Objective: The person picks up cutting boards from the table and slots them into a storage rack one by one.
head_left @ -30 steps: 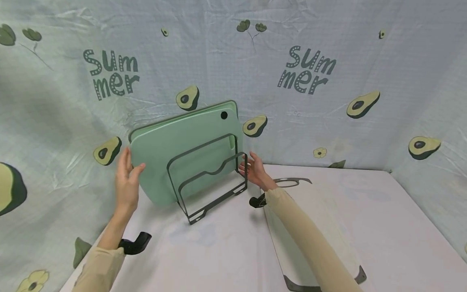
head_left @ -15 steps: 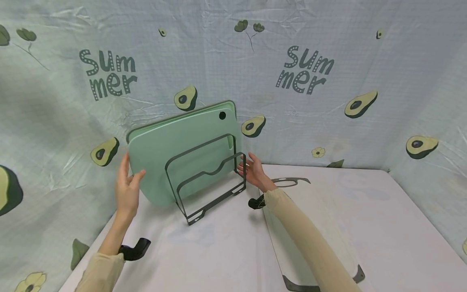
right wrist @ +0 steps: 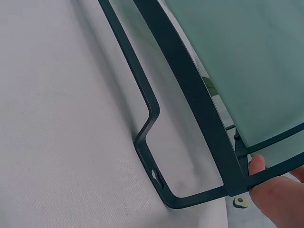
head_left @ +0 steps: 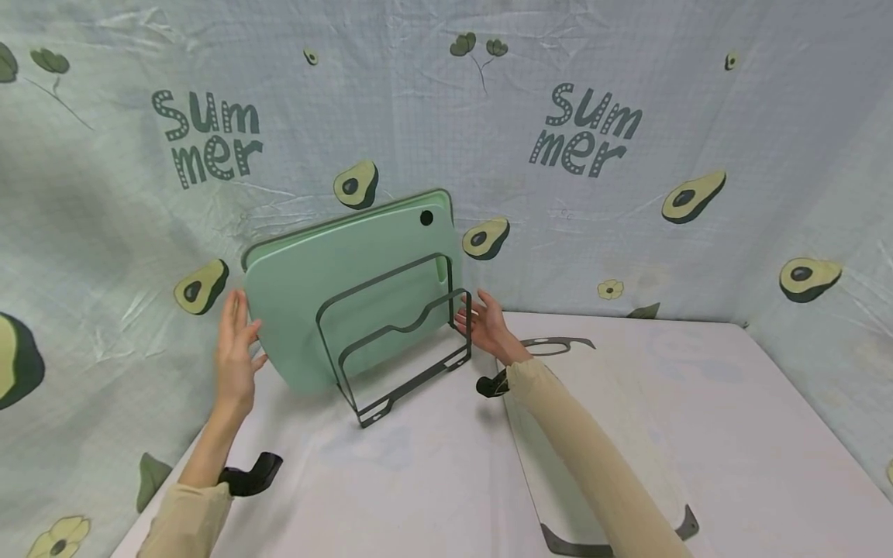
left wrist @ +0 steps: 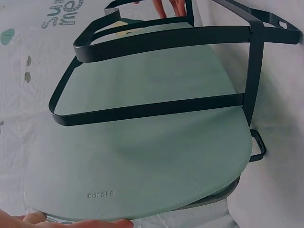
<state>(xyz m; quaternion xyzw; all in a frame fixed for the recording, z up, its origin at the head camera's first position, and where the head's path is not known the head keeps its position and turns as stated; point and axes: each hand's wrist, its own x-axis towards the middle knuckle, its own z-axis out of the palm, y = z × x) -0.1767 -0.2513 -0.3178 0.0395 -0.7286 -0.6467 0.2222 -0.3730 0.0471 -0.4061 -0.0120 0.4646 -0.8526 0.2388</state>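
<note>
Now your left hand rests straight-fingered against the left edge of the green cutting board standing in the black rack; your right hand, fingers relaxed, touches the rack's right end.

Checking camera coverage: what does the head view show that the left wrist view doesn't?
Only the head view: the white cutting board with grey handles lying flat on the white table, the avocado-print backdrop, and the whole left hand at the green board's edge. Only the left wrist view: the "carote" lettering on the board. Both: the pale green plastic cutting board standing in the black metal rack, and the right hand at the rack's far end.
</note>
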